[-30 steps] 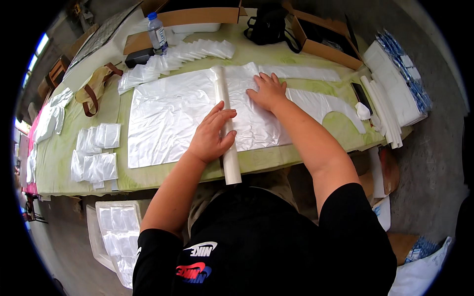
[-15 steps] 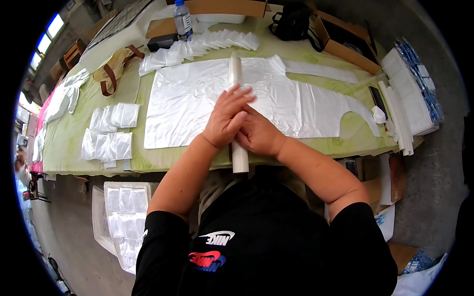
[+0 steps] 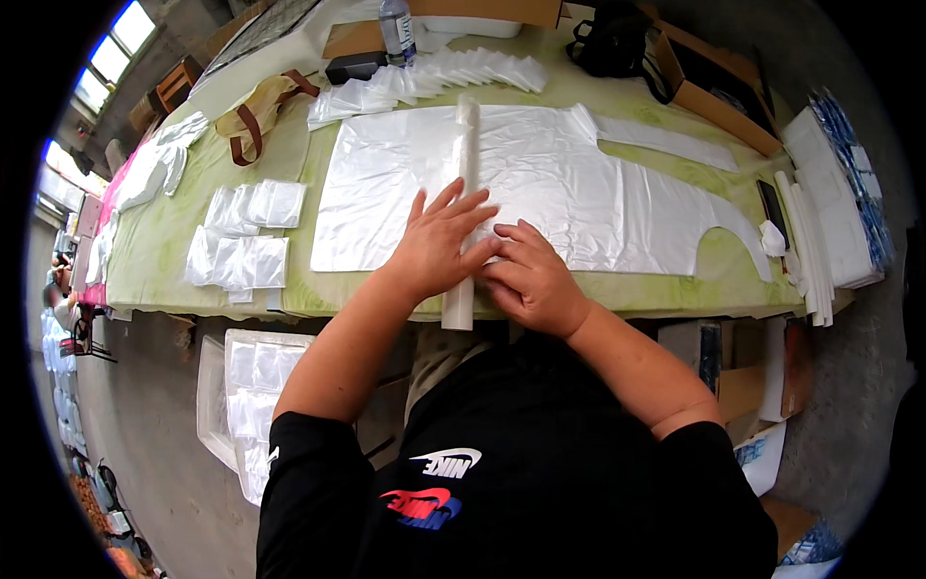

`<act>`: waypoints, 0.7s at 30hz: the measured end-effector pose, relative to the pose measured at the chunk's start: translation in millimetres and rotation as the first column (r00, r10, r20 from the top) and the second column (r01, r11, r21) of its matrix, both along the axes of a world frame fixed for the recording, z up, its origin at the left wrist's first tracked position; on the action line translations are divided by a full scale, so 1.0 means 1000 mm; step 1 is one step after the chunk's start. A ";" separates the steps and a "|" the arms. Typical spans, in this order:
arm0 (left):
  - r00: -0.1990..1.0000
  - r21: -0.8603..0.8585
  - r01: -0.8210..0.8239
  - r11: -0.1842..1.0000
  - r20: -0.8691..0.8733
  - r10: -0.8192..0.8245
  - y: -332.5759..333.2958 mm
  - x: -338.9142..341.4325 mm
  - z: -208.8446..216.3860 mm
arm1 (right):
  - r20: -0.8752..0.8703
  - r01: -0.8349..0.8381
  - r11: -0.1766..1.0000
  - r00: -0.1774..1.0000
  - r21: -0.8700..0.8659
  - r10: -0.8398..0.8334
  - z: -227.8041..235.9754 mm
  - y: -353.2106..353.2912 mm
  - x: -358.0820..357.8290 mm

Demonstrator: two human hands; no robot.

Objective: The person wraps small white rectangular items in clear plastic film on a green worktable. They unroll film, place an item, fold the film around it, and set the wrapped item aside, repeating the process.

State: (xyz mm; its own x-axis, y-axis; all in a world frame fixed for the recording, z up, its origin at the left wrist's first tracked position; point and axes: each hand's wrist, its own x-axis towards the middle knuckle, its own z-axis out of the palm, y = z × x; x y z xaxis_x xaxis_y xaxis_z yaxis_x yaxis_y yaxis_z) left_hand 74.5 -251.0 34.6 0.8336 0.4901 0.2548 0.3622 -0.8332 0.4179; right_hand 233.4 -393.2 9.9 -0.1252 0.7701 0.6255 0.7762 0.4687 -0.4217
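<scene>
A thin white plastic apron [image 3: 569, 183] lies flat, its curved neck end and long strap toward the right. Across it rests a pale roller-like tube [image 3: 467, 125], its near end sticking out over the table's front edge. Over the tube is my left hand [image 3: 446, 239], palm down with the fingers spread. My right hand [image 3: 535, 278] is just right of the tube, fingers loosely bent and apart, nothing seen in it. Its fingertips come close to the left thumb; whether they touch, I cannot tell.
Folded clear plastic packets [image 3: 246, 232] lie at the left, with more packets [image 3: 434, 82] along the back. A bottle [image 3: 396, 34], a black bag [image 3: 612, 43] and a cardboard box [image 3: 719, 87] stand behind. White rolls [image 3: 805, 246] lie at the right edge. A packet-filled bin [image 3: 217, 405] sits below.
My hands, stacked one on the other over the tube before, have come apart. The left one now lies spread on the tube; the right one has moved to its right side. The view has shifted slightly.
</scene>
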 end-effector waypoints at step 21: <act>0.703 0.122 -0.648 0.752 -0.283 0.652 0.108 -0.056 -0.005 | -0.139 0.084 0.996 0.986 -0.043 -0.089 -0.012 -0.008 0.007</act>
